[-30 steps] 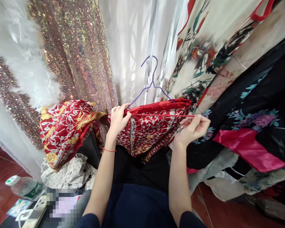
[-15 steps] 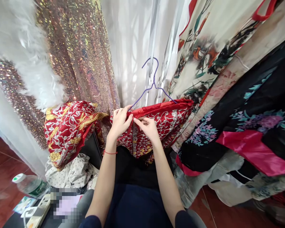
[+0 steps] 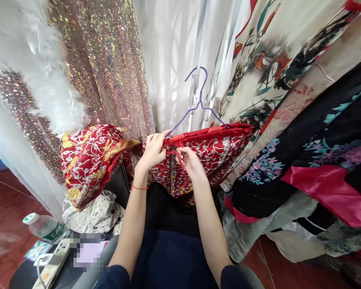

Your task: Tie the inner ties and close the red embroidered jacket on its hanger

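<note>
Head view: both hands at the red tie of an embroidered garment on a purple wire hanger.

Right hand [image 3: 191,162], a second ago stretched out right with the red cord [image 3: 180,162] taut, now meets left hand [image 3: 153,150] at the red, silver-embroidered garment [image 3: 210,148]; both sets of fingers pinch the cord, now looped. Purple wire hanger [image 3: 200,102] above. Around: sequinned fabric [image 3: 102,68], second red embroidered piece [image 3: 90,156], floral robes [image 3: 289,100], plastic water bottle [image 3: 45,228]; hanging clothes crowd close on the right.

Your red garment on its hanger

The red embroidered garment [image 3: 210,150] drapes over a purple wire hanger [image 3: 198,106], upright before you; its thin red string [image 3: 180,162] loops down.
</note>
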The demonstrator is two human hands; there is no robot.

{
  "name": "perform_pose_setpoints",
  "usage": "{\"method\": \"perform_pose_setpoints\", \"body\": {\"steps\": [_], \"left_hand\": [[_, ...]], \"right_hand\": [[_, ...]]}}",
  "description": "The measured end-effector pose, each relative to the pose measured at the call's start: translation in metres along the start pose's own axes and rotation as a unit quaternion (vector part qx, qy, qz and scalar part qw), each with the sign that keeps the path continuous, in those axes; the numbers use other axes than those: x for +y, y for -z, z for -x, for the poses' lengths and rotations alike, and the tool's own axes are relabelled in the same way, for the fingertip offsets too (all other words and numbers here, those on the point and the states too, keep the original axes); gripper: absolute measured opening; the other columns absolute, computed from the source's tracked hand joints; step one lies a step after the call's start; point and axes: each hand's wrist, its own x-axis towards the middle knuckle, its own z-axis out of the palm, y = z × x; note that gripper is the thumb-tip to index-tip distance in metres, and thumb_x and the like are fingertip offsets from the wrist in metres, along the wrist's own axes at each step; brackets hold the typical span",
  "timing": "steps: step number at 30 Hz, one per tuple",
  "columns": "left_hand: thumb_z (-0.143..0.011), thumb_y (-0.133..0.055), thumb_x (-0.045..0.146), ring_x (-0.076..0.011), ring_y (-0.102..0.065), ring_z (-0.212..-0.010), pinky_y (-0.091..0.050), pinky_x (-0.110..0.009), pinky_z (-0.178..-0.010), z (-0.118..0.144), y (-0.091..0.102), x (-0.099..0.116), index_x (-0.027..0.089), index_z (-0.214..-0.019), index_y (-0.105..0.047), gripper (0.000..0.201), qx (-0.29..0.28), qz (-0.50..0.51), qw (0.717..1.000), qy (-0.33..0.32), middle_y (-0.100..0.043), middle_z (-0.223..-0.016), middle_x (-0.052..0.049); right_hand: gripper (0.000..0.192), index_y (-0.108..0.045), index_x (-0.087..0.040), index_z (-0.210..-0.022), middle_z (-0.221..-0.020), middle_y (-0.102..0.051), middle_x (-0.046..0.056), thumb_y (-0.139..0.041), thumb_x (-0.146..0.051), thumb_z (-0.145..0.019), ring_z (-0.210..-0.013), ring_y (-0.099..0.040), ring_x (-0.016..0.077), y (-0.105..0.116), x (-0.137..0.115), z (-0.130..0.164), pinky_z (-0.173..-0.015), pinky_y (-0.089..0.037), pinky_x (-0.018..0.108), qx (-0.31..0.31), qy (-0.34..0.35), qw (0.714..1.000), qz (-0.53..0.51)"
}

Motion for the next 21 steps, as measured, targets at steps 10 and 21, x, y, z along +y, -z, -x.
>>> {"method": "perform_pose_setpoints", "body": {"steps": [10,21], "left_hand": [[-0.068,-0.037,-0.001,-0.0224,-0.051,-0.124,-0.026,-0.040,-0.113,-0.001,-0.003,-0.008,0.019,-0.149,-0.039,0.084,0.012,-0.002,1.000,-0.029,-0.060,-0.138,-0.008],[-0.079,-0.045,0.010,-0.0247,-0.056,-0.115,-0.031,-0.040,-0.109,-0.004,0.004,-0.002,0.017,-0.142,-0.047,0.063,0.004,-0.017,1.000,0.005,-0.066,-0.120,-0.010]], "right_hand": [[0.048,-0.033,-0.024,-0.049,-0.044,-0.031,-0.009,-0.066,-0.045,-0.078,-0.038,-0.031,0.0063,0.050,-0.041,0.030,-0.043,-0.030,0.024,0.145,0.126,0.981,0.003],[0.022,-0.057,-0.023,-0.068,-0.053,-0.055,-0.005,-0.061,-0.037,-0.084,-0.052,-0.050,0.0135,0.030,-0.011,0.023,-0.059,-0.039,0.027,0.086,0.067,0.873,0.475]]}}
